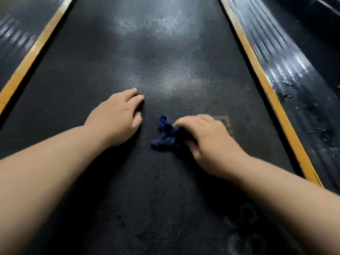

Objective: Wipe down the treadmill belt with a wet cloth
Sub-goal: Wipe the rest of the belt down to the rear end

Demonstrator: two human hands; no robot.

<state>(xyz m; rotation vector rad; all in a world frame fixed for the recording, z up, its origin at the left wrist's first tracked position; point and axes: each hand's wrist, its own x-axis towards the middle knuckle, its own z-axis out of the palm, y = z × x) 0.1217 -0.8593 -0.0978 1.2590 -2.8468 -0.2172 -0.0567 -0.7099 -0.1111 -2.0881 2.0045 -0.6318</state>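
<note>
The treadmill belt (165, 61) runs from near to far down the middle of the view, black and finely textured, with pale smears across its far part. The dark blue cloth (165, 134) lies bunched on the belt, near the centre and slightly right, its loose folds sticking out to the left of the right hand (207, 138). That hand rests on top of the cloth with its fingers (185, 124) laid over it and pointing left. Motion blur hides whether they curl round the fabric or only press it down.

The left hand (117, 116) sits flat on the bare belt just left of the cloth, apart from it, its fingers (132, 96) stretched out and holding nothing.

A yellow strip edges the belt on the left (31, 57) and on the right (261, 74). Beyond each lies a ribbed black side rail (287, 57), the right 1 beaded with water drops.
</note>
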